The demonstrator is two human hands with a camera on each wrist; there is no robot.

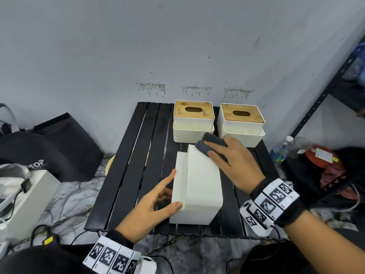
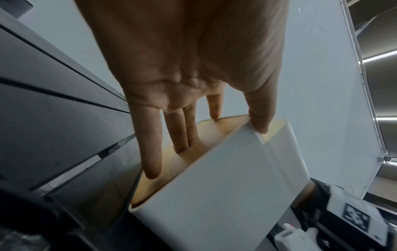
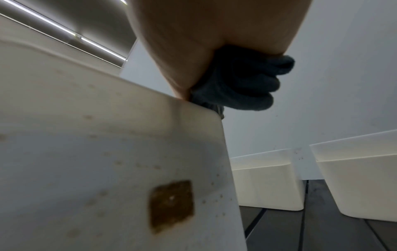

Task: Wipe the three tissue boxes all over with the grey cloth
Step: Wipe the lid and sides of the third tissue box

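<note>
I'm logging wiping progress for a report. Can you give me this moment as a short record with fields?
box in work: near tissue box, tipped on its side on the black slatted table
left hand: steadies it, fingers on its wooden lid
right hand: presses the grey cloth on its far upper edge
other boxes: left back box and right back box, upright, untouched

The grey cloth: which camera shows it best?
The head view: the grey cloth lies bunched under the right hand on the tipped tissue box. The right wrist view shows only a dark, blurred wad; the left wrist view shows none.
</note>
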